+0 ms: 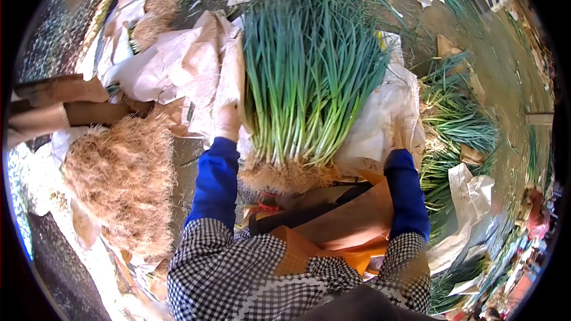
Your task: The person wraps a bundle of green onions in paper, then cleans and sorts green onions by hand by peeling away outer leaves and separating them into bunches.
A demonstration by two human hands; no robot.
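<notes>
A wide bunch of green onions (309,77) lies in front of me on a pale wrapping sheet (380,110), green tops pointing away and brown, stringy roots (291,177) toward me. At the left side of the bunch, my left hand (228,120) is closed on the raised edge of the sheet, close beside the stems. My right hand (405,134) is at the sheet's right edge and appears closed on it, though its fingers are mostly hidden. The sheet stands up along the left side and slopes away on the right.
On the left sits a large heap of bundled onions, roots (122,181) outward, with another person's arm (65,116) reaching over it. More loose green onions (458,113) and a crumpled pale sheet (470,196) lie on the right. Another wrapped bundle (163,6) is at the upper left.
</notes>
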